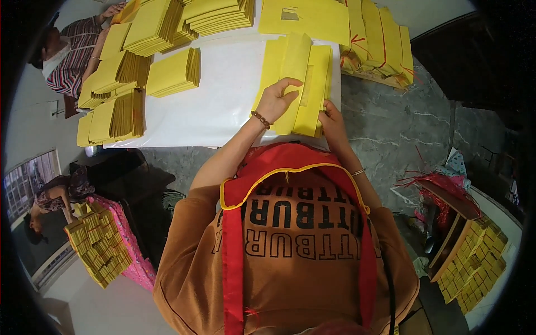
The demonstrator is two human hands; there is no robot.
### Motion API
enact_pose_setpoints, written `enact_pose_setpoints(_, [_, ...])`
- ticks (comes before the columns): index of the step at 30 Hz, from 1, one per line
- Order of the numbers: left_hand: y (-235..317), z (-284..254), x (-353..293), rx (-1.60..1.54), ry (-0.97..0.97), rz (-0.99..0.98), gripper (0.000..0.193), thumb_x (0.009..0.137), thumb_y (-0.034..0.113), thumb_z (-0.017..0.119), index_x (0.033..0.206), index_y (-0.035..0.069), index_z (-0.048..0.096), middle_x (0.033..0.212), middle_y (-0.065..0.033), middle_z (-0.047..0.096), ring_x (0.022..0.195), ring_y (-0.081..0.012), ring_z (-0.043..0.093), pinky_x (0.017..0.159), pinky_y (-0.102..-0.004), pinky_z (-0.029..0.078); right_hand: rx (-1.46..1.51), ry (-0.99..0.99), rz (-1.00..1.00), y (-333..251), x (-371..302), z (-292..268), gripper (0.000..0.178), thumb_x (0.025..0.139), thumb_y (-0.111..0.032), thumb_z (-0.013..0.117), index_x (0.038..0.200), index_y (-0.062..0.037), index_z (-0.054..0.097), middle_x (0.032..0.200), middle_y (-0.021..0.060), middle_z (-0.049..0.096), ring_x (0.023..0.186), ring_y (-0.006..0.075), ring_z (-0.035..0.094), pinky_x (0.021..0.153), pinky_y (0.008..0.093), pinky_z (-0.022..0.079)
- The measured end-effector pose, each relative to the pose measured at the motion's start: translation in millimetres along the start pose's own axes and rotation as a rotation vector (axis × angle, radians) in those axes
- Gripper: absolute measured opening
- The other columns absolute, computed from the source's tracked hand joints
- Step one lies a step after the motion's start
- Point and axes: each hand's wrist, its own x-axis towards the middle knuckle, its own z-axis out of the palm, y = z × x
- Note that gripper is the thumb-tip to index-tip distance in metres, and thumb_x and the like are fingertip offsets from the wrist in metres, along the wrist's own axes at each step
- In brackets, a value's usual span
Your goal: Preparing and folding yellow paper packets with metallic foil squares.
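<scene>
The person's left hand [273, 102] lies over a partly folded, yellow paper sheet with a pale rectangular patch [319, 70], its thumb and forefinger parted. The right hand [334, 120] has its fingers at the sheet's right edge, though I cannot tell whether they pinch it. This sheet lies near the right edge of a glossy white-topped table [218, 111], just below a broad, flat yellow paper piece [271, 19]. A thick, rectangular stack of folded yellow paper [172, 73] stands well to the left
</scene>
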Motion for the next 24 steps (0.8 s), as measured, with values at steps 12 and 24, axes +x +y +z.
enact_pose_setpoints(12, [8.5, -3.4, -1.0, 0.006, -0.032, -0.07, 0.021, 0.081, 0.008, 0.055, 0.102, 0.007, 0.058, 0.083, -0.0054, 0.061, 0.069, -0.0095, 0.053, 0.064, -0.023, 0.043, 0.003, 0.009, -0.011, 5.0, 2.0, -2.1, 0.024, 0.081, -0.008, 0.048, 0.104, -0.0012, 0.054, 0.092, 0.0035, 0.059, 0.082, 0.0096, 0.053, 0.074, 0.0228, 0.042])
enact_pose_setpoints(24, [8.5, -3.3, -1.3, 0.006, -0.019, -0.043, 0.021, 0.081, 0.007, 0.055, 0.102, 0.006, 0.057, 0.085, -0.0047, 0.062, 0.071, -0.0087, 0.053, 0.066, -0.0226, 0.044, -0.02, 0.009, -0.027, 2.6, 0.1, -0.3, 0.023, 0.084, -0.011, 0.047, 0.104, -0.0003, 0.053, 0.091, 0.0032, 0.058, 0.082, 0.0095, 0.053, 0.073, 0.0225, 0.042])
